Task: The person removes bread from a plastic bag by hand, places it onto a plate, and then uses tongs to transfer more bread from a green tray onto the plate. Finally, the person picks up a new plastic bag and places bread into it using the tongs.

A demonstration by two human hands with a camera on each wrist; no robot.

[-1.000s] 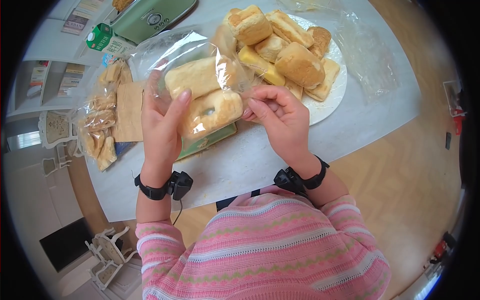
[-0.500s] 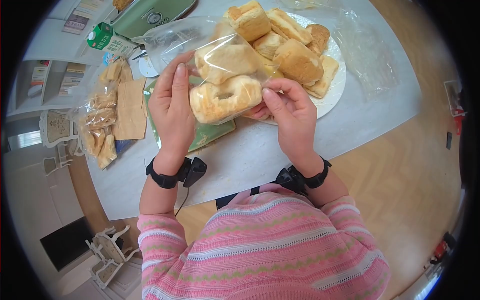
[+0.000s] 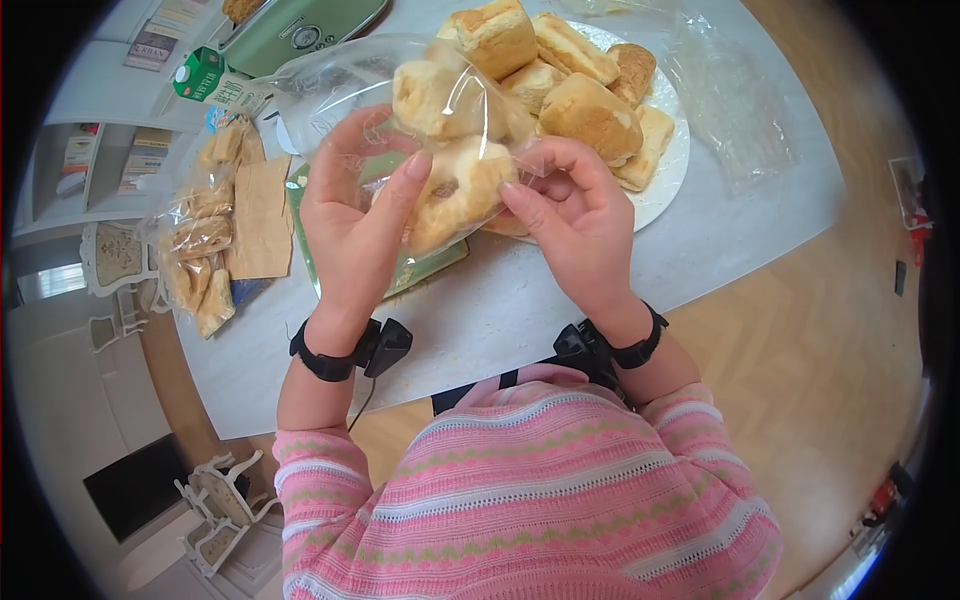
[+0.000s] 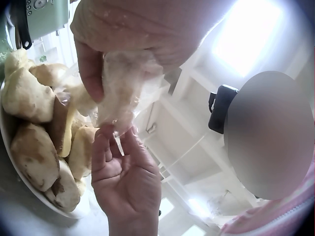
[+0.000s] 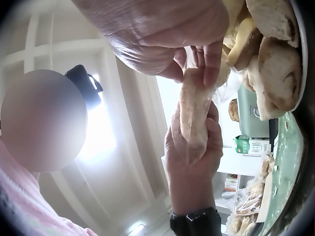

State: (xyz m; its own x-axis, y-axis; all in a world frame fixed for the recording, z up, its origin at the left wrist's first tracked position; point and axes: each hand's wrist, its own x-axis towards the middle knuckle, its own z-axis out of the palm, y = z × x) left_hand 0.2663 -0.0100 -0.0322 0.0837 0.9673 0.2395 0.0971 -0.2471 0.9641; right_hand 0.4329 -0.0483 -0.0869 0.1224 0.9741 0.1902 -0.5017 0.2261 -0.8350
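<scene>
Both hands are clamped on a thin, shiny, transparent bag (image 3: 330, 88), held above the green tray (image 3: 303, 225) on the desk (image 3: 480, 335). The left hand (image 3: 350, 225) grips its side, and the right hand (image 3: 588, 215) pinches its lower edge. Inside are pale bread pieces (image 3: 460, 195) with rough crust; the lower one has a dark hollow. Beside it, a round white plate (image 3: 672, 185) carries golden rolls (image 3: 592, 120). A green-white carton (image 3: 203, 75) bears small writing, too small to read surely.
</scene>
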